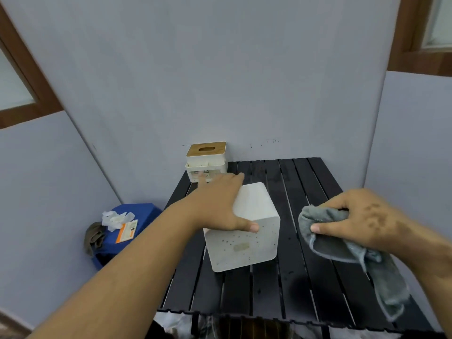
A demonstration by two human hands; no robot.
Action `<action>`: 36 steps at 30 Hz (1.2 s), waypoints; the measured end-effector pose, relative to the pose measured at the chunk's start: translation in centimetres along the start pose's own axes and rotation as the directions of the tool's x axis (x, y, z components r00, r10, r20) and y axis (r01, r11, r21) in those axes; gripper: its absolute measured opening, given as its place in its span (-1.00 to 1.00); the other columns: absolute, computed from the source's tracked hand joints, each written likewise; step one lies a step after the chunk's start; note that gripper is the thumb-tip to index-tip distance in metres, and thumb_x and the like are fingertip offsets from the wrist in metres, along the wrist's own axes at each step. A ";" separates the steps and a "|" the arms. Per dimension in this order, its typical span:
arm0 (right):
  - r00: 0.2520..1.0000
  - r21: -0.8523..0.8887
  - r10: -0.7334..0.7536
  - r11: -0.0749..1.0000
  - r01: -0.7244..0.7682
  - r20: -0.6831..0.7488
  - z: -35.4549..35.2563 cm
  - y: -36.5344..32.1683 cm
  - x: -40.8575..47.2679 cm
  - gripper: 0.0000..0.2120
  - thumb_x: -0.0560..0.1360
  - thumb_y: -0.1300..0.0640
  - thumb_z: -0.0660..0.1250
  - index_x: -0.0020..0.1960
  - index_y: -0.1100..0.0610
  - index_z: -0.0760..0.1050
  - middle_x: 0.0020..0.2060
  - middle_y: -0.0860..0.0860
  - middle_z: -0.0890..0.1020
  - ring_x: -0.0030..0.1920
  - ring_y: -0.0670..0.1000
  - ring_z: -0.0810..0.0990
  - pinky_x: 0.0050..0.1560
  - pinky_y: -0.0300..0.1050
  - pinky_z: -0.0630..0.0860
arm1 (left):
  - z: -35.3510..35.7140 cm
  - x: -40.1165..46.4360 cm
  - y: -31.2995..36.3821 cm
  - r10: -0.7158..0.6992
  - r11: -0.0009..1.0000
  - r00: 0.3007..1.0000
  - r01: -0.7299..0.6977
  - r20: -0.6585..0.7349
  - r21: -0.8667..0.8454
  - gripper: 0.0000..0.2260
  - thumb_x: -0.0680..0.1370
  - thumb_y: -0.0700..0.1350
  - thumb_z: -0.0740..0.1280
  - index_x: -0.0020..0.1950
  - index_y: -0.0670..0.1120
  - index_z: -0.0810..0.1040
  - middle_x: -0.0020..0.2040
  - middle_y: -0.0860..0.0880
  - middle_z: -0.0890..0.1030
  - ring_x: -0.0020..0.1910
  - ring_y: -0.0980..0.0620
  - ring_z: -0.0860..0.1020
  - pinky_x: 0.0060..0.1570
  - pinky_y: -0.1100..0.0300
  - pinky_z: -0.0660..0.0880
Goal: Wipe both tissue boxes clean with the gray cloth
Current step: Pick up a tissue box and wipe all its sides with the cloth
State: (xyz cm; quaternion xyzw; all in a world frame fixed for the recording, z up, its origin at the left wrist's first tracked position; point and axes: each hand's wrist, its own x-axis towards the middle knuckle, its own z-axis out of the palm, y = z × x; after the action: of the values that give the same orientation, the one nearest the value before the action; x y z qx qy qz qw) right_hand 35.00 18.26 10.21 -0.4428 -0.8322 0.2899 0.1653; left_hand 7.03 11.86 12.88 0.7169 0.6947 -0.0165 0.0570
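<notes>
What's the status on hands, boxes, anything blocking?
Left hand gripping white box, tilted on table. Right hand clutching gray cloth, off the box. Second box at back corner, untouched. Nothing blocking.

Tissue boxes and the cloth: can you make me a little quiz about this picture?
1. True or false: the right hand holds the gray cloth.
2. Which box does the left hand grip? A) white tissue box B) wooden-lidded tissue box
3. Fill in: the white box's near face shows dark ____.

Key: 1 true; 2 A; 3 specks.
</notes>
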 end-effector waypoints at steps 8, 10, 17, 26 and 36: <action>0.999 0.020 0.042 0.999 -0.042 -0.003 0.3 1.3 0.6 -0.91 0.32 -0.11 0.58 -0.22 -0.20 0.69 -0.31 -0.29 0.69 -0.24 -0.25 0.65 -0.13 -0.23 0.59 | -0.3 3.7 3.1 0.114 0.960 0.993 -0.105 -0.019 0.261 -0.40 0.40 0.45 0.39 0.09 -0.02 0.40 -0.02 0.05 0.44 -0.01 0.00 0.44 0.01 0.04 0.39; 0.999 0.017 0.044 0.999 -0.044 -0.006 0.3 1.4 0.5 -0.91 0.31 -0.13 0.58 -0.25 -0.19 0.68 -0.31 -0.27 0.69 -0.23 -0.22 0.66 -0.12 -0.20 0.60 | -1.2 3.1 2.6 0.108 0.967 0.994 -0.099 -0.023 0.233 -0.38 0.37 0.42 0.43 0.14 -0.02 0.43 0.04 0.05 0.48 0.02 -0.02 0.48 0.05 0.02 0.43; 0.996 0.086 0.008 0.996 0.000 -0.086 -0.5 1.4 0.0 -0.96 0.38 -0.09 0.53 -0.20 -0.17 0.69 -0.31 -0.25 0.69 -0.25 -0.25 0.64 -0.18 -0.25 0.55 | -2.6 -4.7 -2.8 0.016 0.942 0.986 -0.070 -0.166 -0.328 -0.12 0.12 0.27 0.59 0.37 0.28 0.28 0.25 0.39 0.42 0.28 0.29 0.44 0.22 0.22 0.47; 0.954 0.265 -0.096 0.948 0.175 -0.283 2.0 -1.8 -0.7 -0.90 0.35 -0.06 0.54 -0.26 -0.25 0.65 -0.28 -0.30 0.65 -0.20 -0.27 0.62 -0.30 -0.42 0.43 | 3.4 -8.7 -4.2 -0.151 0.753 0.896 -0.170 -0.418 -0.636 -0.08 0.12 0.15 0.70 0.37 0.30 0.31 0.33 0.37 0.47 0.38 0.32 0.44 0.38 0.22 0.42; 0.766 -0.064 -0.390 0.906 0.418 -0.511 10.7 -9.1 -1.8 -0.58 0.40 -0.13 0.47 0.22 -0.03 0.63 -0.20 -0.11 0.44 -0.27 -0.10 0.52 -0.30 -0.17 0.55 | 6.7 -7.7 -1.2 -0.239 0.659 0.811 -0.269 -0.534 -0.702 -0.13 0.13 -0.13 0.75 0.32 0.12 0.38 0.24 0.20 0.48 0.28 0.24 0.50 0.14 0.42 0.47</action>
State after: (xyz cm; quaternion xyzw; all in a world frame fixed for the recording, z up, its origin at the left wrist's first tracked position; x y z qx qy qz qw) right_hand 24.45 9.15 7.56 -0.3095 -0.8253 0.1415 0.4506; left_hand 5.95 3.50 6.94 0.6022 0.6137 0.4935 0.1312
